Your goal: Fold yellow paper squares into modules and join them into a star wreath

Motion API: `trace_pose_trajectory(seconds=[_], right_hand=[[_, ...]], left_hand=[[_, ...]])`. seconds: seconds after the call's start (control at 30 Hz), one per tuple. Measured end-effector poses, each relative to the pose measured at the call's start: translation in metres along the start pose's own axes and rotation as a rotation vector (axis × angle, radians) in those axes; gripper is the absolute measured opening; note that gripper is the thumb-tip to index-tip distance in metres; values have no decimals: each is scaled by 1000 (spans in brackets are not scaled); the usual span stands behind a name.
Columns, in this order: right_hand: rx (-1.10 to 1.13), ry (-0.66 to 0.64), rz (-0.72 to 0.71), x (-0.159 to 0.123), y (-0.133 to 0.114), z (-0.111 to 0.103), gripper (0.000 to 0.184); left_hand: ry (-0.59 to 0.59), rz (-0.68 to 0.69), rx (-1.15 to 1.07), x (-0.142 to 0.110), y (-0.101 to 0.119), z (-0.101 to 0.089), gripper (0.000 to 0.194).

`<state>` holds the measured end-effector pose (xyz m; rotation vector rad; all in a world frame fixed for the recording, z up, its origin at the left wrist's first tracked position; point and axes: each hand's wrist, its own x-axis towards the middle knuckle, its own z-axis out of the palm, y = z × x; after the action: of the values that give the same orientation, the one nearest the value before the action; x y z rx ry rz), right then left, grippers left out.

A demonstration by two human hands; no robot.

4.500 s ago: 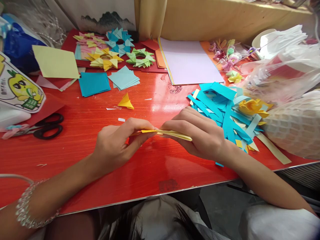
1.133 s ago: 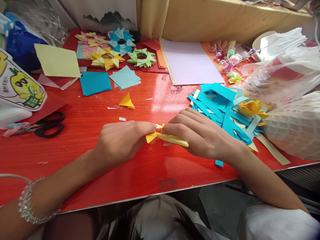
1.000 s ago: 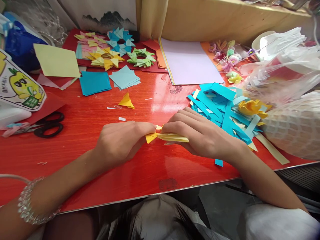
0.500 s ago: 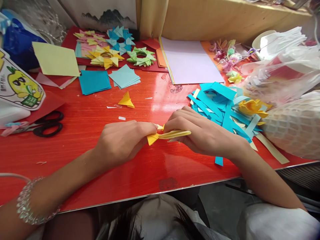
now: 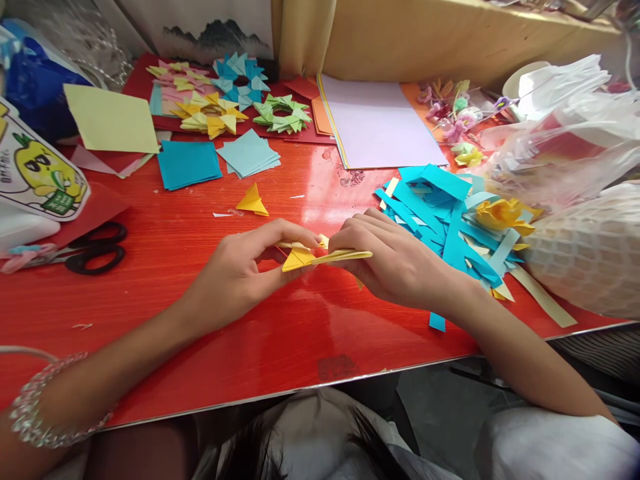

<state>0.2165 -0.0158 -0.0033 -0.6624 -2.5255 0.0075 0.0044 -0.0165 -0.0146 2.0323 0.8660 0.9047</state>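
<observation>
Between my two hands, above the red table (image 5: pixel 240 360), is a folded paper ring (image 5: pixel 299 257) in pale and deep yellow, seen nearly edge-on. My left hand (image 5: pixel 245 263) pinches its left side between thumb and fingers. The fingers of my right hand (image 5: pixel 390 257) are bent over its right side, where a pale yellow flap sticks out toward me. My right fingertips and part of the ring are hidden. Beyond my left hand lies a single deep yellow folded paper piece (image 5: pixel 253 200).
Finished paper rings (image 5: pixel 281 115) lie at the back, near blue paper squares (image 5: pixel 190 165) and a lilac sheet stack (image 5: pixel 380 127). Black-handled scissors (image 5: pixel 95 250) rest at left. Blue paper strips (image 5: pixel 455 233) heap up at right, beside a foam-netted object (image 5: pixel 590 247) and plastic bags.
My left hand has shifted its grip, thumb and fingers now spread around the left side. The ring has turned flatter and risen slightly, showing more of its yellow point. My right hand keeps its hold.
</observation>
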Motion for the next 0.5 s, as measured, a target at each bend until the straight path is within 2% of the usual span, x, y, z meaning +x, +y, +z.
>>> trace_pose_trajectory(seconds=[0.17, 0.3, 0.5], right_hand=[[0, 13, 28, 1, -1, -5, 14], [35, 9, 50, 1, 0, -5, 13], [72, 21, 74, 1, 2, -3, 12]], left_hand=[[53, 91, 92, -3, 1, -1, 14], [97, 81, 170, -5, 4, 0, 20], [38, -4, 8, -3, 4, 4, 18]])
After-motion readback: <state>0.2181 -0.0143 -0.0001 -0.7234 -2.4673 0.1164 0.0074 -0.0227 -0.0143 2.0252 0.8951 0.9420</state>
